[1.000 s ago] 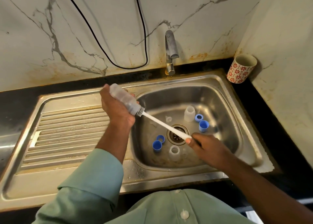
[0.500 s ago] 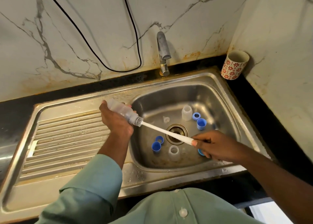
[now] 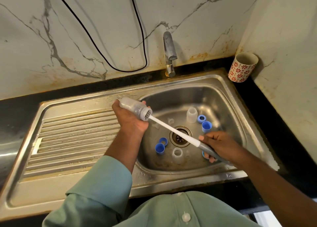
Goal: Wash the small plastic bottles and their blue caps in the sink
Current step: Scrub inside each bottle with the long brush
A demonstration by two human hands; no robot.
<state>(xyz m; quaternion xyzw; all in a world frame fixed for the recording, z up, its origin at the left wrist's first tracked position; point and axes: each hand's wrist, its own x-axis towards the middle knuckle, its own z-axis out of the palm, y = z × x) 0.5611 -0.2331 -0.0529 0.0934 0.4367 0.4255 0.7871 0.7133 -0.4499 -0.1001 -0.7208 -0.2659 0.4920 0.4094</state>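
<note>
While the brush [image 3: 173, 132] is sliding deeper than a moment ago, its bristles now inside the bottle [image 3: 135, 109], scrubbing is underway over the sink [image 3: 228, 96]. Left hand [image 3: 132, 122] fingers are wrapping the bottle; right hand [image 3: 217, 143] fingers are gripping the brush handle. Caps [image 3: 206, 126] are lying in the basin.

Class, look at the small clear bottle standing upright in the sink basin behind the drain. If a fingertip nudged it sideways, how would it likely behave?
The upright bottle looks like thin, empty plastic, so it is probably very light and would slide or tip easily. The steel sink looks wet, so it may skid before toppling. Being round, it would likely roll toward the drain once down.
</note>
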